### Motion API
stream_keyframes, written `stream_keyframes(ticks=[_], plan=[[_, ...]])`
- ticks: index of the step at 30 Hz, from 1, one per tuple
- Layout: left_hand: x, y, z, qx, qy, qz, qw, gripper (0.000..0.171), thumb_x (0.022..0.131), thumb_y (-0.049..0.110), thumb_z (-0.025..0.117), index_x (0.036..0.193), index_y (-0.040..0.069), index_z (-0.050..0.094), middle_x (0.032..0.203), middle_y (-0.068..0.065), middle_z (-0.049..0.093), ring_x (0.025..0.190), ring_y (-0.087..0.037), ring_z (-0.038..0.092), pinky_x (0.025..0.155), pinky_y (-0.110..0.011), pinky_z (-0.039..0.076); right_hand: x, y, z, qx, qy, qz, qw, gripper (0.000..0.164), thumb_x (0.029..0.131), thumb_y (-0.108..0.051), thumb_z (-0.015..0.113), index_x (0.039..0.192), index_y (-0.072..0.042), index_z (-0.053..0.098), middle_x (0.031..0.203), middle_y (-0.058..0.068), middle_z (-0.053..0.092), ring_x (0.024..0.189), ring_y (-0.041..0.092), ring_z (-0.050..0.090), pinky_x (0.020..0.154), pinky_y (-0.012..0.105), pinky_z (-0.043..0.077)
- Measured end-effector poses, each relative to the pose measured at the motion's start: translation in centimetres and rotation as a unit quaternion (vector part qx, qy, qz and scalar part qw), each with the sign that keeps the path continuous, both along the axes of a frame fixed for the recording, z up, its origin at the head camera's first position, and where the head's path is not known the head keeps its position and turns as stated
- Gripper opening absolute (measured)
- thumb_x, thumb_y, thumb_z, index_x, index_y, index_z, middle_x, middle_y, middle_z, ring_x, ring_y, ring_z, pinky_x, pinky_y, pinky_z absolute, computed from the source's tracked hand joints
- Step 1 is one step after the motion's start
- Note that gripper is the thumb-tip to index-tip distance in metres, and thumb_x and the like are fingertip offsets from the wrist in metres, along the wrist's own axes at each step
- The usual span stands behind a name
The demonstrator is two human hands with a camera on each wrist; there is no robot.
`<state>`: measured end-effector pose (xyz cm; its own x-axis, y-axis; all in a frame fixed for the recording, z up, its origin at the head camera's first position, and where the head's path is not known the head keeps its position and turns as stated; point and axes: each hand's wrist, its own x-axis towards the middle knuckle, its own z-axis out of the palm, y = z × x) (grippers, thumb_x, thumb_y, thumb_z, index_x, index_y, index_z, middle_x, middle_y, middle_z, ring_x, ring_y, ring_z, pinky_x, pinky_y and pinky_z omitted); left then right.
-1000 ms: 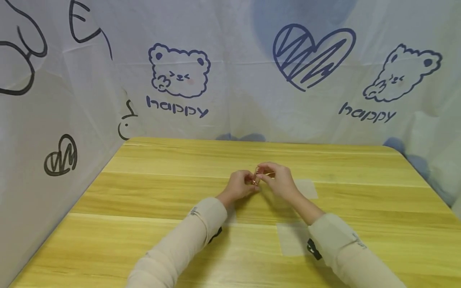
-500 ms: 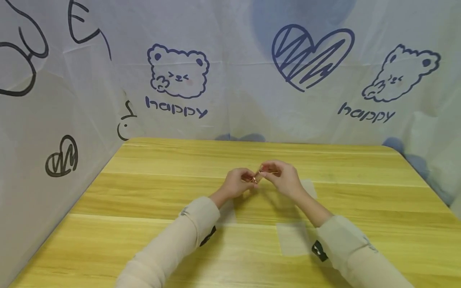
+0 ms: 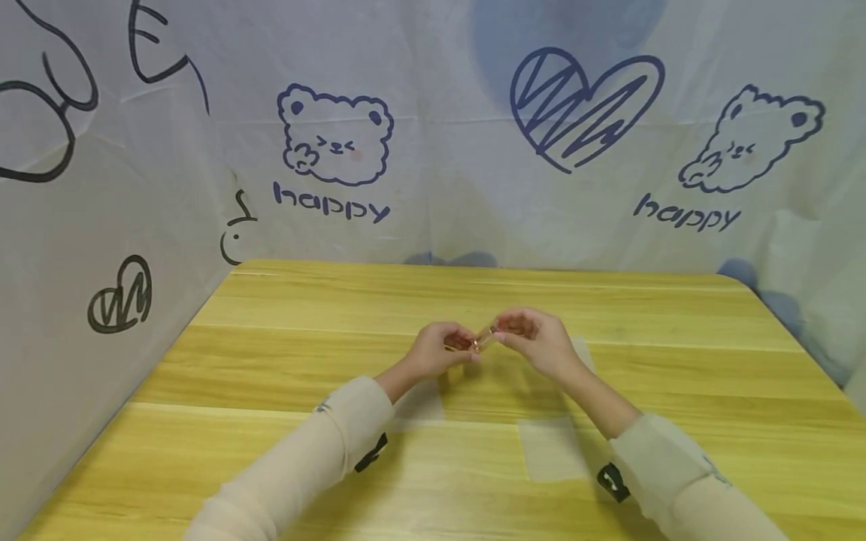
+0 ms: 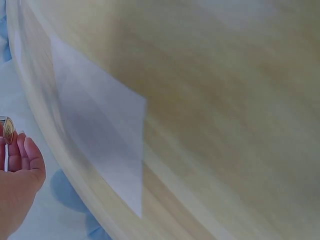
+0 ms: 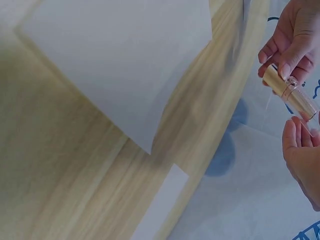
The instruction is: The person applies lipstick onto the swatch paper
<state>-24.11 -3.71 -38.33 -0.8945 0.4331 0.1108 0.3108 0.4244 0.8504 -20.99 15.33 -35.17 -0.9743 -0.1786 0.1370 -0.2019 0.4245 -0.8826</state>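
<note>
Above the table, a small tube with a gold part and a clear part, which looks like a lipstick (image 3: pixel 483 340), slants between both hands. My left hand (image 3: pixel 433 351) pinches its gold end; in the right wrist view the thumb of that hand (image 5: pixel 299 40) lies on the gold part (image 5: pixel 274 78). My right hand (image 3: pixel 539 340) holds the other end, the clear one, with its fingertips. The left wrist view catches only part of the left hand (image 4: pixel 22 185), with the flat gold end (image 4: pixel 8 131) at the frame's edge. Fingers partly hide both ends.
A wood-grain table (image 3: pixel 271 376) spreads under the hands. Pale rectangular sheets lie on it: one under the left forearm (image 3: pixel 419 403), one near the right forearm (image 3: pixel 551 449), another behind the right wrist (image 3: pixel 583 353). White cloth with drawings (image 3: pixel 446 150) stands behind.
The tube has gone from near upright to slanting, and more of it shows. My hands have moved slightly apart, the left one leftward and the right one rightward.
</note>
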Motion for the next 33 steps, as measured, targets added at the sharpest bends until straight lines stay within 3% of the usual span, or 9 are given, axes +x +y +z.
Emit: stream_keyframes(ticks=[6,13,21,33], plan=[[0.5,-0.7,0.0,-0.010,-0.007,-0.002,0.9999,0.025,0.079,0.011,0.074,0.099,-0.002,0.068,0.093,-0.014,0.069,0.084,-0.020,0.065,0.074,-0.024,0.055,0.5,0.1,-0.3,-0.025,-0.008,0.018,0.999,0.029,0.087,-0.008,0.064,0.111,0.005,0.059,0.109,0.021,0.064,0.087,0.004,0.060,0.076,0.015,0.052],[1.2,-1.2,-0.2,-0.009,-0.013,-0.018,0.9997,0.021,0.079,0.011,0.073,0.097,0.000,0.069,0.091,-0.013,0.069,0.081,-0.015,0.063,0.073,-0.022,0.056,1.1,0.6,-0.8,-0.053,-0.031,0.046,0.997,0.029,0.087,-0.006,0.063,0.113,0.008,0.056,0.110,0.023,0.061,0.087,0.002,0.059,0.079,0.016,0.052],[2.4,-1.6,-0.6,0.010,-0.015,-0.043,0.9989,0.020,0.079,0.009,0.073,0.094,-0.002,0.069,0.090,-0.016,0.069,0.077,-0.011,0.063,0.071,-0.020,0.055,2.2,1.2,-1.1,-0.035,-0.044,0.067,0.996,0.032,0.087,-0.005,0.063,0.114,0.009,0.055,0.107,0.023,0.062,0.088,0.007,0.059,0.077,0.016,0.053],[4.0,-2.0,-0.9,-0.011,-0.011,-0.058,0.9982,0.022,0.078,0.013,0.075,0.094,0.000,0.070,0.087,-0.013,0.070,0.073,-0.010,0.062,0.066,-0.016,0.053,3.1,1.9,-2.3,-0.008,-0.032,0.118,0.992,0.031,0.085,-0.001,0.063,0.112,0.014,0.055,0.103,0.024,0.063,0.088,0.011,0.061,0.076,0.018,0.054]])
